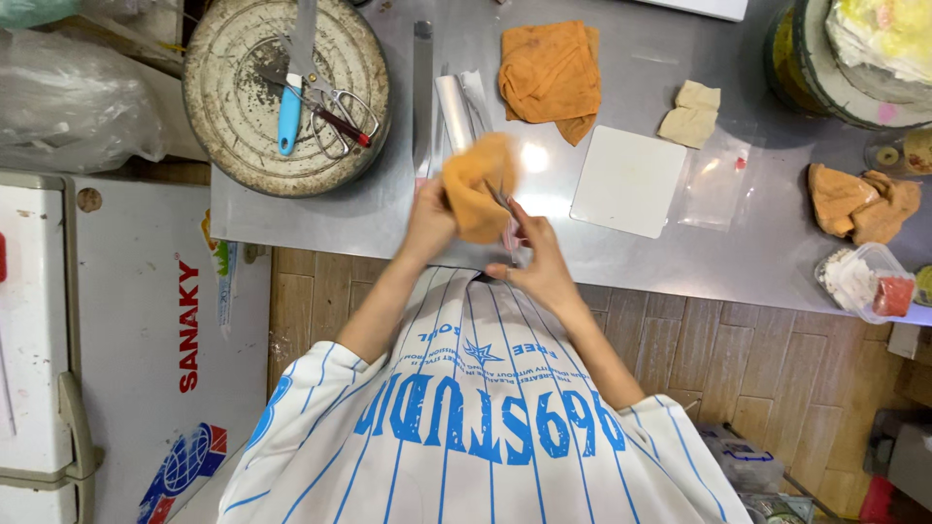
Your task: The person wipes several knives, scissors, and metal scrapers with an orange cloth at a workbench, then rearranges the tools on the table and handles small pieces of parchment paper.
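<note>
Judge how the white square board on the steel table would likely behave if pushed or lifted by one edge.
The white square board lies flat with straight edges, so it is probably stiff. On the smooth steel table it would likely slide, not roll. It looks thin, so probably light.

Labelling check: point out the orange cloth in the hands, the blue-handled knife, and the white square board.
Orange cloth in the hands [478,189], head view, middle of the bunched fabric.
Blue-handled knife [288,114], head view, on the blue handle.
White square board [628,180], head view, centre of its top face.

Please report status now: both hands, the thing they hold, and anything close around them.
Left hand grips orange cloth, wrapped over a thin metal tool. Right hand steadies the tool's lower end. Long metal blade and steel table edge close by.
</note>
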